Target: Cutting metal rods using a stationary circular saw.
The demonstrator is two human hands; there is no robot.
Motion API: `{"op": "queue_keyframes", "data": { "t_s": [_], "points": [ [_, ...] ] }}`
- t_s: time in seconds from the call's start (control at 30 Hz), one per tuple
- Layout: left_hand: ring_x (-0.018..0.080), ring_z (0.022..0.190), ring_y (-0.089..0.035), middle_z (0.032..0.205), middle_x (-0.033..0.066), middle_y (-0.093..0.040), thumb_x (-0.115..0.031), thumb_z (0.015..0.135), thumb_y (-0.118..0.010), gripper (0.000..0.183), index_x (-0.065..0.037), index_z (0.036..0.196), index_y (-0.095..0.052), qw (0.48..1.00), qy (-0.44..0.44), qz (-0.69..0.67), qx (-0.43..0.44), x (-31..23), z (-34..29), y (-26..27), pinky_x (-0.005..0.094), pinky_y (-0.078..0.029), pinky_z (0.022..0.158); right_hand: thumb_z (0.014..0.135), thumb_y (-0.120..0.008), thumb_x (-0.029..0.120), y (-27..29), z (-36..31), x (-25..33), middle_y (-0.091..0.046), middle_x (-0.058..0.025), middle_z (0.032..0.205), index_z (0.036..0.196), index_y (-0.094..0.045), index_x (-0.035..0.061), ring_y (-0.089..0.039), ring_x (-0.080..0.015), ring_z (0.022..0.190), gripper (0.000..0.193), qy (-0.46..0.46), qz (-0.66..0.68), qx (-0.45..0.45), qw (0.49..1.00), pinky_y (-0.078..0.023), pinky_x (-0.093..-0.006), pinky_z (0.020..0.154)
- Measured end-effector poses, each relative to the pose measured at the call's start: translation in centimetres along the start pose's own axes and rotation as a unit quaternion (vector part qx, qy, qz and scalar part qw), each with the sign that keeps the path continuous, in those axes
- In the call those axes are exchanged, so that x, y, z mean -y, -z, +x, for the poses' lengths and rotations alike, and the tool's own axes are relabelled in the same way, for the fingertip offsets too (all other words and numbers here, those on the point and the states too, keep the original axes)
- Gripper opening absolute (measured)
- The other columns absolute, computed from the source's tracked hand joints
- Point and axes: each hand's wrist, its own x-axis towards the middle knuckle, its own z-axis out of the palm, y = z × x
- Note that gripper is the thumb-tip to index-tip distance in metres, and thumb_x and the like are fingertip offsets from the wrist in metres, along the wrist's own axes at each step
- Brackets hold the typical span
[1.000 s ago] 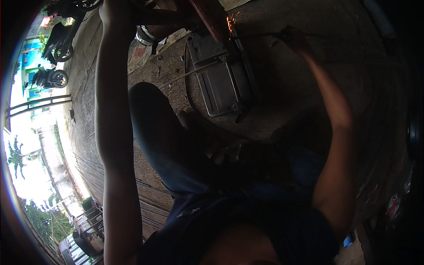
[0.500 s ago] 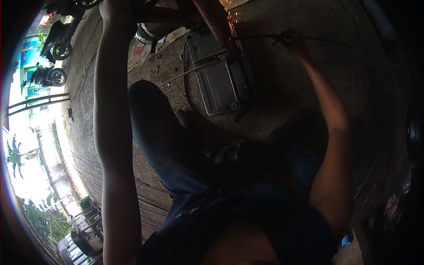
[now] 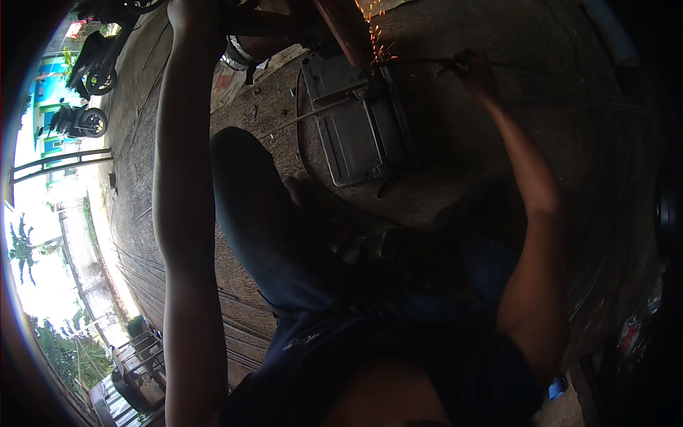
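Note:
My right hand (image 3: 472, 70) is closed around a thin dark metal rod (image 3: 420, 62), at the upper right. The rod's left end meets a machine with a flat dark metal base (image 3: 348, 135), which looks like a cut-off saw. Orange sparks (image 3: 376, 35) spray where the two meet, beside a slanted reddish-brown part (image 3: 343, 32) of the machine. My left arm (image 3: 186, 178) stretches up along the left side to the top edge. The left hand itself lies beyond the picture, so its grip is hidden.
A cable (image 3: 299, 135) curves beside the base, and a thin light rod (image 3: 302, 119) lies against it. My bent left knee (image 3: 238, 146) is close by. Several long thin bars (image 3: 238, 313) lie on the floor at lower left. Motorbikes (image 3: 85, 122) stand outside at far left.
The spark spray has spread wider and reaches lower by the rod's end. My left arm and knee have shifted very slightly right; the right hand still holds the rod.

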Motion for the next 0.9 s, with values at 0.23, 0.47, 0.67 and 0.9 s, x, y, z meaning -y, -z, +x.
{"op": "queue_keyframes", "data": {
  "t_s": [0.23, 0.47, 0.67, 0.9],
  "points": [
    [0.0182, 0.062, -0.054, 0.076, 0.0058, -0.058, -0.04, 0.081, -0.057, 0.037, -0.007, 0.096, -0.059, 0.999, -0.011, -0.021, 0.044, 0.4, 0.3, 0.6, 0.0356, -0.045, 0.059, 0.078, -0.072, 0.027, 0.1, 0.0, 0.1, -0.062, -0.0105, 0.074, 0.08, -0.07, 0.0084, -0.061, -0.0284, 0.066, 0.019, -0.002, 0.017, -0.002, 1.0, -0.048, -0.0389, 0.06],
    [0.0187, 0.063, -0.054, 0.076, 0.0061, -0.059, -0.039, 0.08, -0.057, 0.035, -0.007, 0.093, -0.06, 0.999, 0.034, -0.003, 0.005, -0.3, 0.7, 0.3, 0.0349, -0.044, 0.059, 0.079, -0.072, 0.026, 0.2, 0.1, 0.4, -0.061, -0.0114, 0.073, 0.078, -0.069, 0.0059, -0.061, -0.0281, 0.065, 0.02, 0.012, 0.019, -0.009, 1.0, -0.048, -0.0385, 0.059],
    [0.0198, 0.067, -0.057, 0.081, 0.007, -0.061, -0.039, 0.079, -0.057, 0.037, -0.005, 0.094, -0.061, 0.999, 0.02, -0.024, -0.013, -0.1, -0.2, -0.1, 0.035, -0.045, 0.059, 0.08, -0.071, 0.027, 0.7, 0.0, 0.5, -0.062, -0.0117, 0.073, 0.077, -0.069, 0.005, -0.061, -0.0279, 0.065, 0.022, 0.005, 0.005, 0.002, 1.0, -0.048, -0.0382, 0.06],
    [0.0212, 0.068, -0.058, 0.082, 0.009, -0.061, -0.038, 0.08, -0.058, 0.039, -0.004, 0.097, -0.062, 1.0, -0.006, 0.0, -0.012, 0.0, 0.1, 0.0, 0.0361, -0.048, 0.059, 0.079, -0.071, 0.027, 1.1, 0.2, 1.3, -0.061, -0.0116, 0.072, 0.077, -0.068, 0.0047, -0.061, -0.0279, 0.065, 0.023, -0.003, 0.001, 0.003, 1.0, -0.048, -0.0383, 0.06]
  ]
}}
